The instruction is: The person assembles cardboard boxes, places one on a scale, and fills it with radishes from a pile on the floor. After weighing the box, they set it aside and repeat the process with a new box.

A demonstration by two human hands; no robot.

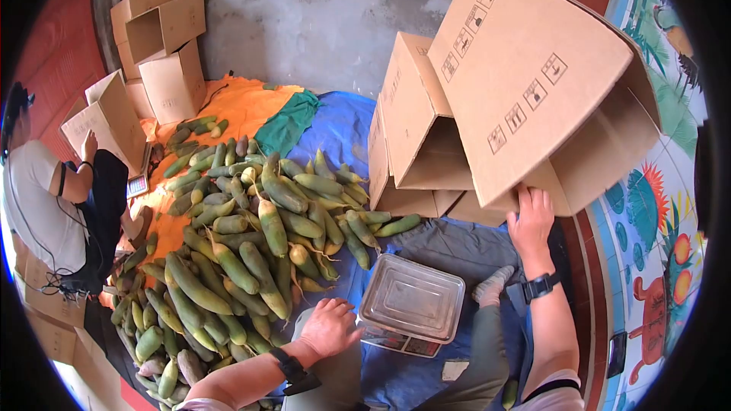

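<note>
My right hand (531, 219) grips the lower edge of a large open cardboard box (533, 84), which is tilted up off the floor at the right. My left hand (329, 327) rests on my knee with its fingers spread, holding nothing, just left of a scale topped by a clear plastic tray (411, 306). A big heap of green radishes (244, 251) lies on the sheets to the left of that hand. A black watch sits on each wrist.
More open cardboard boxes (415, 137) stand behind the lifted one. A stack of boxes (160, 53) is at the back left. A person in a white shirt (42, 198) sits at the left beside a box. Orange, green and blue sheets (339, 133) cover the floor.
</note>
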